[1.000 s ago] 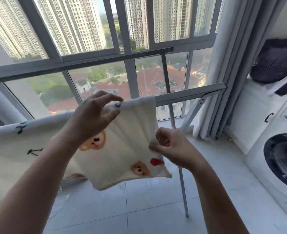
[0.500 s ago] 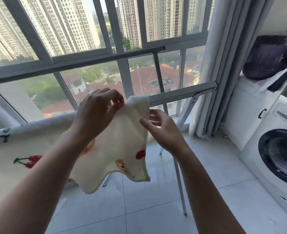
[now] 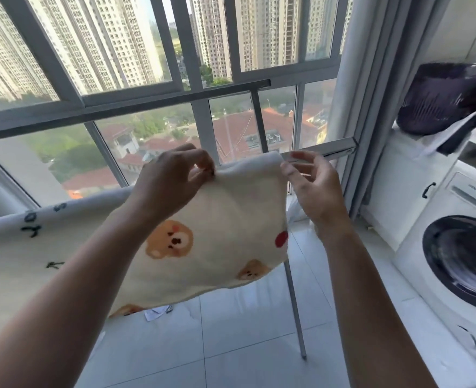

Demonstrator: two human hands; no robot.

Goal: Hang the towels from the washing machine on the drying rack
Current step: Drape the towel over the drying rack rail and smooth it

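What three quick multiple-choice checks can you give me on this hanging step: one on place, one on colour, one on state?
1. Where is the washing machine?
A. To the person's right
B. Under the window
C. To the left of the towel

2. What colour is the bear-print towel?
A. Grey
B. Cream
C. Blue

3. How is the left hand engaged?
A. Hanging free
C. On the curtain
B. Its grip is pinched on the towel's top edge

Answers:
1. A: its round door sits at the frame's right edge.
2. B: pale cream cloth with brown bears.
3. B: its fingers bunch the towel at the drying rack bar, while the right hand is open beside the towel's corner.
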